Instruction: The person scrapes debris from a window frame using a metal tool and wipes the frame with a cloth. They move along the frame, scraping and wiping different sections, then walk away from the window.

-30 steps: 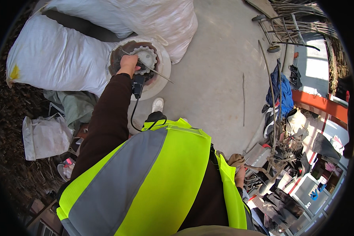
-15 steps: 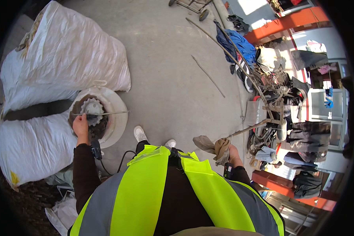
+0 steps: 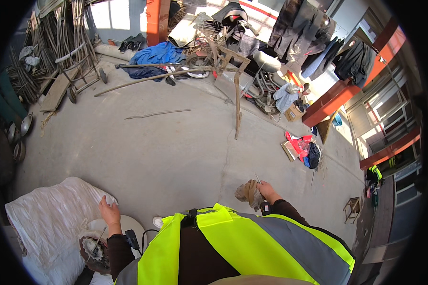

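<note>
My left hand [image 3: 110,214] is raised above the near left, its index finger stretched out and nothing in its grasp. Below it stands a round white tub [image 3: 134,228] with a dark, dirty inside and a greyish-white lump [image 3: 100,255] in it. A thin stick [image 3: 96,244] lies across the tub's opening. Out to the right, my right hand [image 3: 268,191] is closed on a bunched brown cloth [image 3: 248,192] that hangs down. A short thin rod [image 3: 257,178] pokes up beside those fingers; its lower part is hidden.
A bulging white woven sack [image 3: 57,216] sits left of the tub. Ahead on the concrete lie a thin branch [image 3: 157,114] and a long pole [image 3: 142,81]. A hand cart [image 3: 83,76], a blue cover [image 3: 157,52] and a red bag [image 3: 299,145] are farther off.
My view has swung to the right. My left hand has let go of the stick, which now rests on the tub. My right hand still holds the brown cloth.
</note>
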The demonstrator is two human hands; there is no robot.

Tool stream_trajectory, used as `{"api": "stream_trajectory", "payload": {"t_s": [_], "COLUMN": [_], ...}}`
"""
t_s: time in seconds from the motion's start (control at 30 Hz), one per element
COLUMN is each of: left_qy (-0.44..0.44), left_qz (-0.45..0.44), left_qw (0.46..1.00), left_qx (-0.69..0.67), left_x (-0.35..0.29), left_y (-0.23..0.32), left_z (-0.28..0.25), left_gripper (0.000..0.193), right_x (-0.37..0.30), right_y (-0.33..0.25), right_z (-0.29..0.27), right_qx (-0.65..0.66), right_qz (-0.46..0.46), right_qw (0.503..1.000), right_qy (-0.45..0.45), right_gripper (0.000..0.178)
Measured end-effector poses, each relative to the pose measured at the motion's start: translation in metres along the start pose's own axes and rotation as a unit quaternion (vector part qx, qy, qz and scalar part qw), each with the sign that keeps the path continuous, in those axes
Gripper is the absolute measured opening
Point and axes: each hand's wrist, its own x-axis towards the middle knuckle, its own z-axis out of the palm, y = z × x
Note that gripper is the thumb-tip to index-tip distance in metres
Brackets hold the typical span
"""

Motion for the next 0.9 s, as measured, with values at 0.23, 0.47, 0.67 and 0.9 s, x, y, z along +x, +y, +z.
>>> {"api": "stream_trajectory", "payload": {"t_s": [0.23, 0.47, 0.67, 0.9], "left_qy": [-0.211, -0.406, -0.313, -0.337], "left_qz": [0.067, 0.160, 0.149, 0.241], "left_qw": [0.971, 0.852, 0.914, 0.885], "left_qx": [0.094, 0.289, 0.210, 0.212], "left_x": [-0.028, -0.055, -0.028, -0.034], "left_y": [0.123, 0.226, 0.414, 0.629], "left_z": [0.170, 0.280, 0.331, 0.480], "left_gripper": [0.041, 0.042, 0.079, 0.092], "right_x": [-0.018, -0.053, -0.043, -0.095], "right_y": [0.104, 0.155, 0.258, 0.389], "right_z": [-0.118, -0.206, -0.225, -0.198], "right_qx": [-0.047, 0.432, 0.437, -0.147], "right_qz": [0.010, 0.077, 0.155, 0.316], "right_qw": [0.994, 0.857, 0.811, 0.897], "right_qy": [0.097, 0.269, 0.357, 0.272], "right_gripper": [0.035, 0.025, 0.026, 0.022]}}
